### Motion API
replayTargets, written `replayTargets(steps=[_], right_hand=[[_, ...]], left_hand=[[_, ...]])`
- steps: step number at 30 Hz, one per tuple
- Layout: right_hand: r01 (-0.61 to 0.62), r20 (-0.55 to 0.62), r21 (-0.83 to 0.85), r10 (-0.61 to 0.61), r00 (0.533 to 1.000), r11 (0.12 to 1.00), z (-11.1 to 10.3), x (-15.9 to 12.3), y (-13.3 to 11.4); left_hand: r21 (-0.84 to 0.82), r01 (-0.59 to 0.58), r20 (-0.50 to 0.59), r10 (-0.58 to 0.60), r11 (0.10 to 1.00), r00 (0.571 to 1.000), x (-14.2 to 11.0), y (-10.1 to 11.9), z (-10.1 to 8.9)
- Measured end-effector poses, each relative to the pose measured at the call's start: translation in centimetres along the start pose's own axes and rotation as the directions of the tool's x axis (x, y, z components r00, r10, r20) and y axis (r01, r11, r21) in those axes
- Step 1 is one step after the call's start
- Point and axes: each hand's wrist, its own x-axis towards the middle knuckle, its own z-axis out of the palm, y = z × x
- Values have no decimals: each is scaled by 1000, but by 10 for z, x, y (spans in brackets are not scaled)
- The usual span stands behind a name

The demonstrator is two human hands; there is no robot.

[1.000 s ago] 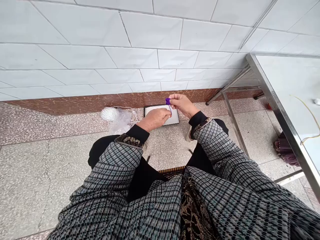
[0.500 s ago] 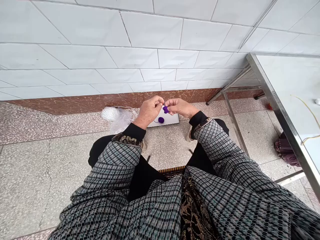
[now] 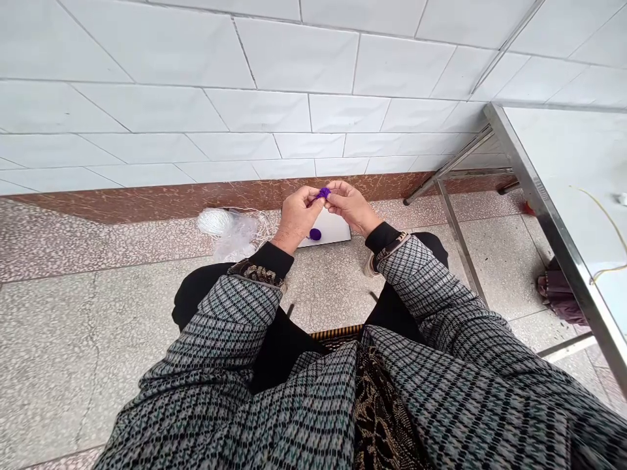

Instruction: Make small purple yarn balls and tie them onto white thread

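Observation:
A small purple piece of yarn work [image 3: 323,193] is pinched between both hands, in front of the wall. My left hand [image 3: 297,214] is closed, thumb and forefinger on the piece's left side. My right hand [image 3: 351,203] is closed on its right side, the fingertips of the two hands almost meeting. Below them a small purple yarn ball [image 3: 315,234] lies on a white board with a dark edge [image 3: 337,230]. The hands cover part of the board, and the finer shape of the purple piece is hidden by the fingers.
Left of the board, on the speckled floor, are a white yarn ball [image 3: 215,222], a clear plastic bag [image 3: 240,236] and loose white strands. A metal-framed table [image 3: 543,196] stands on the right, a yellow cord [image 3: 610,222] on its top. The tiled wall [image 3: 333,114] rises close ahead.
My left hand has come up from over the board to the purple piece, uncovering the yarn ball. Both hands now grip the piece, slightly higher than half a second ago.

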Motion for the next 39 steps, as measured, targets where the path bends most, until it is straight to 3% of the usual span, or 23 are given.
replayTargets(steps=[10, 14, 21, 23, 28, 30, 32, 35, 37, 39], right_hand=[[77, 89, -303, -52, 995, 950, 0, 0, -10], [124, 114, -374, -87, 990, 919, -1, 2, -7], [171, 34, -393, -171, 985, 903, -5, 8, -1], [176, -21, -398, -200, 980, 901, -5, 9, -2], [107, -111, -533, -194, 975, 840, -6, 10, -4], [61, -101, -626, -159, 982, 777, -5, 8, -5], [7, -35, -670, -41, 999, 743, -5, 4, -8], [-61, 133, -554, 160, 978, 830, -4, -2, -13], [-75, 195, -388, 161, 968, 919, -5, -4, -16], [-40, 155, -238, 79, 985, 971, -6, -3, -17]], left_hand=[[174, 63, 50, -73, 983, 996, 3, 8, -10], [169, 83, 60, -94, 982, 994, 2, 11, -12], [169, 96, 79, -111, 981, 991, 0, 12, -8], [280, 47, 129, -86, 959, 988, -3, 10, -5], [530, -234, 343, 46, 815, 938, -11, 7, -2], [553, -291, 338, 109, 781, 935, -9, 7, -7], [558, -298, 289, 155, 774, 945, -4, 5, -15], [553, -255, 230, 149, 793, 962, 4, 1, -26], [523, -218, 227, 111, 824, 968, 7, -3, -27], [470, -214, 277, 86, 856, 957, 7, -5, -23]])
